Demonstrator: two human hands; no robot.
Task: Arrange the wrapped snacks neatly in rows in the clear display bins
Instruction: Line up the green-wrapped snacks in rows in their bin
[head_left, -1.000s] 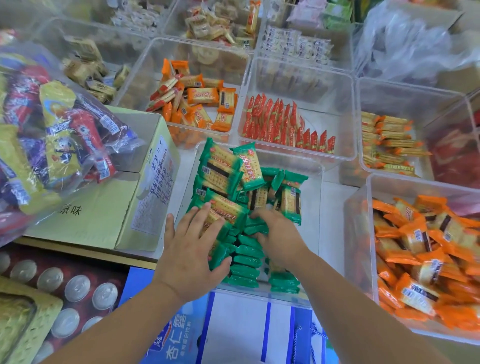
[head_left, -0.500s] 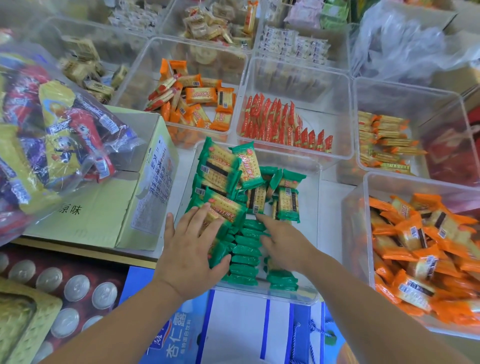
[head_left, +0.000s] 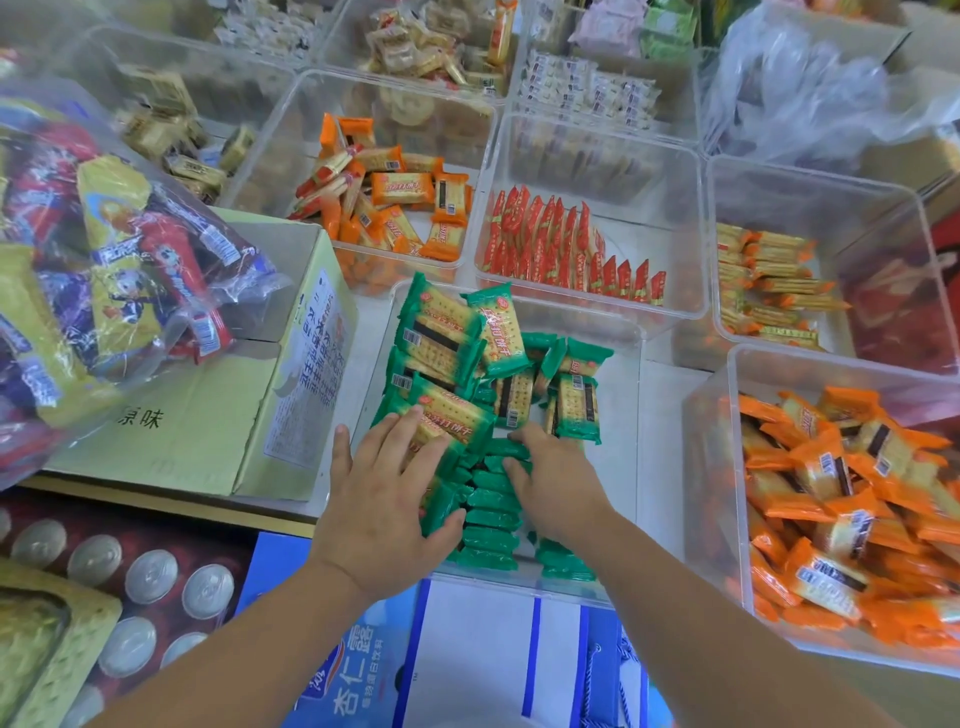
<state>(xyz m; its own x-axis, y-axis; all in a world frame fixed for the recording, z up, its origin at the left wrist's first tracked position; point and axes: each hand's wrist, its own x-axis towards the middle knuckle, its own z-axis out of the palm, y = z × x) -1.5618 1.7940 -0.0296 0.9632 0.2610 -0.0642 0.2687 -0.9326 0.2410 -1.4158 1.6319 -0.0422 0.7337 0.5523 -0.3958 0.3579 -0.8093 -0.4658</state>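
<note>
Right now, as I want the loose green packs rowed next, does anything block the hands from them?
Nothing visible does: the left hand lies on the loose green packs, the right hand at the standing row.

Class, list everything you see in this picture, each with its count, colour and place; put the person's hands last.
centre bin: one, clear, middle
green packs: many, green, centre bin; near ones in rows, far ones heaped
orange packs: many, orange, heaped in right bin
red packs: one row, red, bin behind centre
cardboard box: one, yellowish, left
snack bag: one, clear with mixed colours, over the box
cans: several, silver tops, lower left
blue carton: one, blue and white, bottom
left hand: one, flat on green packs
right hand: one, fingertips among green rows
</note>
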